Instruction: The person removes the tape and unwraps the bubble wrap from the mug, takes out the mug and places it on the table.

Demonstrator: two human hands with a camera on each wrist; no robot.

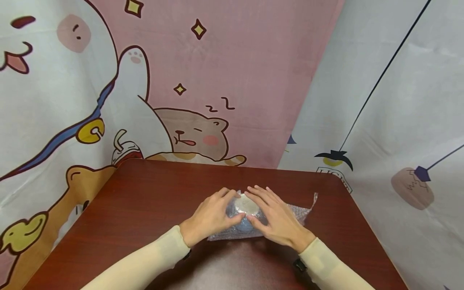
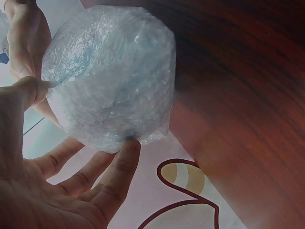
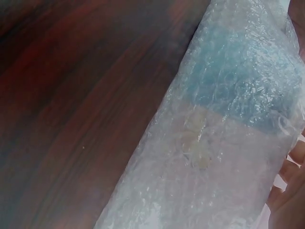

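Observation:
A rounded bundle in clear bubble wrap (image 1: 247,204) lies between both hands, with a pale, round top and light blue lower down. My left hand (image 1: 210,215) holds its left side, thumb in front and fingers behind. In the left wrist view, the thumb and one fingertip press into the wrapped bundle (image 2: 114,81). From the right, my right hand (image 1: 274,215) grips it, fingers reaching over the far side and thumb at the front. The right wrist view shows a long length of bubble wrap (image 3: 205,167) with a light blue area under it. That hand's fingers (image 3: 288,174) are partly hidden along its edge.
The wrap's loose end (image 1: 301,211) stretches rightward, with a thin strip (image 1: 314,198) sticking up. Below lies a dark reddish-brown table (image 1: 163,193) with rounded far corners. Cartoon-printed cloth (image 1: 246,80) hangs behind and beside it.

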